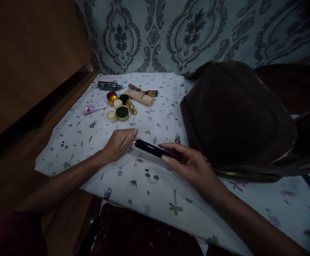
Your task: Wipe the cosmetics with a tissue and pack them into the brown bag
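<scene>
A slim, glossy black tube [149,148] with a silver band at its left end lies slantwise between my two hands, just above the cloth. My left hand [119,145] is closed round the silver end, so whatever lies beyond the band is hidden. At the other end my right hand [190,161] holds the tube between thumb and fingers. Beyond my left hand are several cosmetics: a dark green-lidded jar [122,113], a small cream-lidded jar [112,116], a gold tube [131,107] and a beige squeeze tube [141,97].
A large dark brown bag [232,117] with a gold zip stands at the right. Further back on the white patterned cloth [157,124] lie a dark bottle [109,85], a red-and-amber jar [112,98] and a pink-and-white tube [94,108]. Wooden furniture [32,53] borders the left side.
</scene>
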The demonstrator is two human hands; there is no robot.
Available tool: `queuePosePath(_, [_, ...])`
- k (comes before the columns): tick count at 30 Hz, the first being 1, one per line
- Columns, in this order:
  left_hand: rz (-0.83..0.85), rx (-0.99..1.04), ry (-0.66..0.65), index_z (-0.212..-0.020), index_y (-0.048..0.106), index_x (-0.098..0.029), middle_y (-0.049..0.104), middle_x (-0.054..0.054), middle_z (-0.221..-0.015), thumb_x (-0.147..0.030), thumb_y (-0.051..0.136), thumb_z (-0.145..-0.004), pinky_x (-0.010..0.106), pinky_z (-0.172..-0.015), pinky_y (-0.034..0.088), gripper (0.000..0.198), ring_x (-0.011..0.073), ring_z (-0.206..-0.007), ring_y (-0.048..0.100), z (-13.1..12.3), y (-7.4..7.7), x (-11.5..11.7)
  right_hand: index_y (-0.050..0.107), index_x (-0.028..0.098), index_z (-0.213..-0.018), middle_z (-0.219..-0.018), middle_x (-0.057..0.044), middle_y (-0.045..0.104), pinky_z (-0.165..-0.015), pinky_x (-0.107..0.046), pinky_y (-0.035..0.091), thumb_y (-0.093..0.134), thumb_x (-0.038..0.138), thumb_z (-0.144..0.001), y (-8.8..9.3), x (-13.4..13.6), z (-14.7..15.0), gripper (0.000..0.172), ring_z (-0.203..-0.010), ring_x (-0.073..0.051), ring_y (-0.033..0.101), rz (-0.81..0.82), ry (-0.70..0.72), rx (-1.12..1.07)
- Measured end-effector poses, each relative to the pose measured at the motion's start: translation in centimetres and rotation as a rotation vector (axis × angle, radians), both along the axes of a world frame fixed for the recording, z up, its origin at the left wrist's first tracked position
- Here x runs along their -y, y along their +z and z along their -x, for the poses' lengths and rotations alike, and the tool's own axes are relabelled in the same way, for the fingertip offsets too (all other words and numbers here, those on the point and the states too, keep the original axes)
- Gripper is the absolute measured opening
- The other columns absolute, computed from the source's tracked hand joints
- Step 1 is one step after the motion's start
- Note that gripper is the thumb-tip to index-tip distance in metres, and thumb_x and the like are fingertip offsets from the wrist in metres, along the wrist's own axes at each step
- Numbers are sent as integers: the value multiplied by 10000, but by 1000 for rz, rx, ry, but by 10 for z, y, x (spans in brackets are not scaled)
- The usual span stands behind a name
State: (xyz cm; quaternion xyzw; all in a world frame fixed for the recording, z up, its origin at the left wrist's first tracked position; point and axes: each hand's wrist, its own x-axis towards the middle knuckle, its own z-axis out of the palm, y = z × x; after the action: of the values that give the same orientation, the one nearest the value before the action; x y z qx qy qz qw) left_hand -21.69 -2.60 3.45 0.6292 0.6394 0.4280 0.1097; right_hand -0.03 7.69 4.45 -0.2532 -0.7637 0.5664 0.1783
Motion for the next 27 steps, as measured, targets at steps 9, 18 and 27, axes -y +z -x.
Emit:
queuePosePath(9, [15,1,-5,-603,305,-209,346,-46,-551,-482,306,-1015,245,-528,315,494,93,-509,351,-2,2,-1,691,206,-931,-885,-50,671,-703,-333,495,698,386,-790,-7,-3,2,229,-810,-212,629,-140,7,5])
queuePosePath(18, [22,20,4,-609,306,-212,346,-45,-552,-486,304,-1015,253,-540,317,490,100,-521,364,-1,3,1,631,212,-947,-795,-19,643,-634,-280,475,576,439,-896,-5,1,-1,239,-727,-175,612,-137,-45,-15])
queuePosePath(27, [6,76,11,-613,325,-209,352,-44,-560,-444,337,-1018,250,-535,326,468,100,-522,368,0,2,1,600,216,-942,-753,-2,626,-566,-252,460,677,493,-813,-1,1,0,315,-657,-155,577,-38,-31,-9])
